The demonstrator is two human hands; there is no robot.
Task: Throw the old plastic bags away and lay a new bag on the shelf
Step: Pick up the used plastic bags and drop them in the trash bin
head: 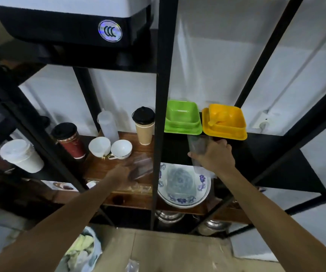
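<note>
Two hands: I see both reaching into the shelf [107, 165], each on a clear plastic bag.
Left hand [120, 173]: blurred; its fingers seem curled on a crumpled clear bag [141, 166] on the wooden board, though I cannot tell how firm the hold is.
Right hand [216, 155]: fingers and thumb pinch a second clear bag [197, 146], which stands up from the fingertips toward the yellow dish [225, 122].
Beyond the fingers: green dish [183, 119] past the right thumb; two white cups [110, 148] and a lidded paper cup [144, 125] past the left fingertips.
Below the right wrist: a patterned plate [183, 185] under clear film.
Step in hand: I judge this to be gathering the old bags; none is yet thrown away.
Next move: I would draw both bags out between the black uprights without brushing the cups, then carry them to the waste.
New bag: not identifiable here.
</note>
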